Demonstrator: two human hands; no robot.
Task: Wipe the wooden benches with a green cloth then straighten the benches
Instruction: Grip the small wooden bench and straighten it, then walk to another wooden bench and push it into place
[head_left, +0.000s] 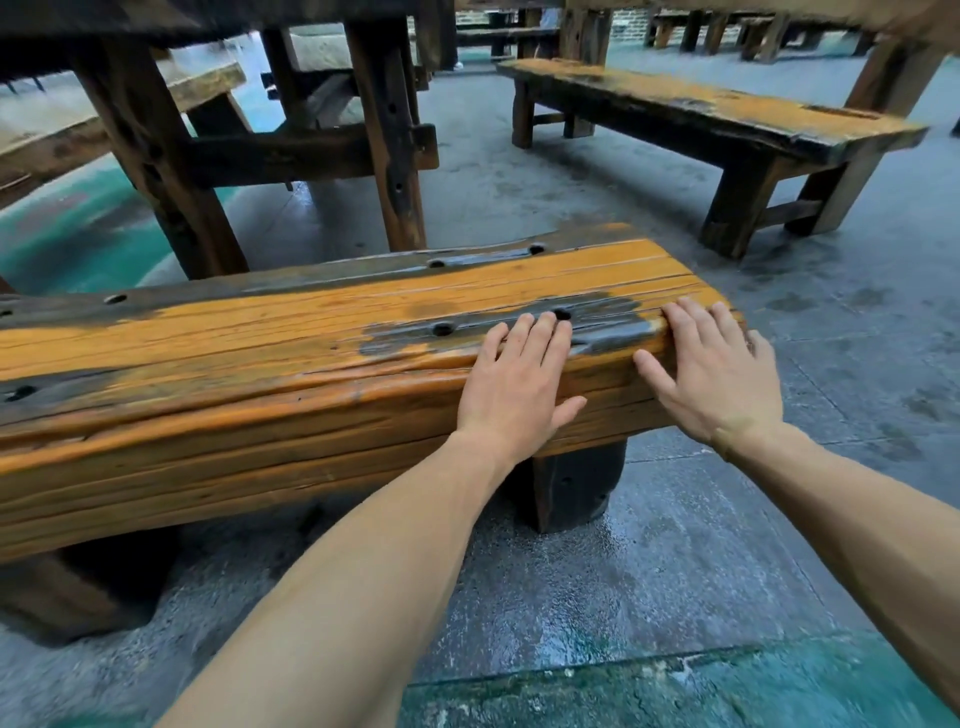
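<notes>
On near bench (260, 364), right end: left hand (514, 379) and right hand (711, 374) both flat, fingers straight, pressing its front edge. Second bench (701, 111) stands well apart behind.

orange bench (311, 353), grey-black patches; green-painted floor (727, 686)

Head camera looks forward and down, close over the near bench (311, 364).

We see a dark wooden table (291, 140) on heavy legs ahead to the left, standing on a grey concrete floor (675, 545) with green-painted patches (701, 691). Far back, what may be a brick wall (626, 31) shows, blurred.
</notes>
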